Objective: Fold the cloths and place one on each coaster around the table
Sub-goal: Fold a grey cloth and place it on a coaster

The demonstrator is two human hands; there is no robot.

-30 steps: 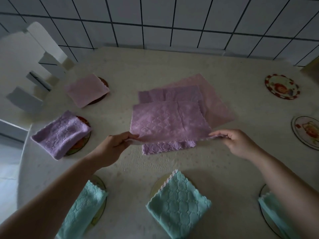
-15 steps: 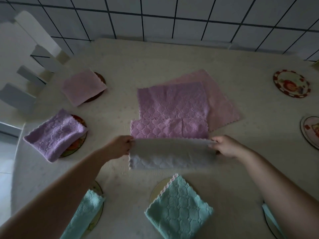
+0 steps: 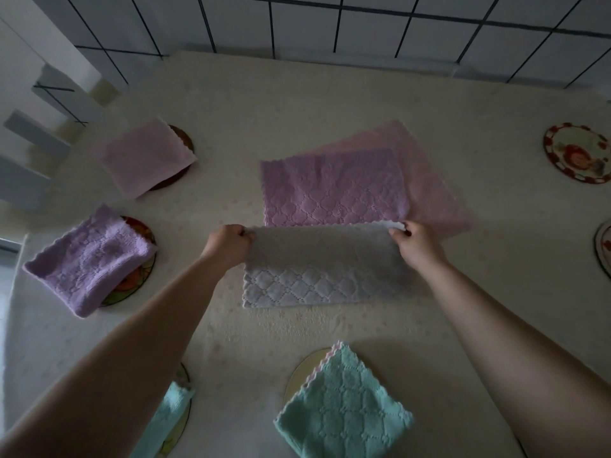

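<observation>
Cloths everywhere on this table, and the one in play is the pale grey cloth point(image 3: 325, 269), folded over on itself and lying near the middle, its upper edge raised off the surface. Left hand point(image 3: 228, 244) has its fingers curled and pinching the upper left corner; right hand point(image 3: 418, 242) is pinching the upper right corner, fingertips point(image 3: 396, 230) clamped on the scalloped edge. Just beyond the grey one lies a flat purple cloth point(image 3: 334, 190), touching it along the far edge, and underneath that, poking out to the right, a flat pink cloth point(image 3: 429, 180). Out to the left, a folded pink cloth point(image 3: 145, 157) sits on a dark coaster point(image 3: 183, 140), and nearer, a folded purple cloth point(image 3: 87, 259) covers most of a patterned coaster point(image 3: 142, 233). Near edge now: a folded teal cloth point(image 3: 344, 411) on a pale coaster point(image 3: 304, 371), and another teal cloth point(image 3: 162, 421) half hidden under the left forearm. Far right, a bare red-rimmed coaster point(image 3: 577, 157) and a second bare coaster point(image 3: 603, 247) cut by the frame edge. All of it rests on the table point(image 3: 297, 104), covered in a cream, faintly dotted cloth. Behind it, a wall of white tiles point(image 3: 363, 31) with dark grout, and at far left a white slatted chair back point(image 3: 36, 133). Light is dim.
</observation>
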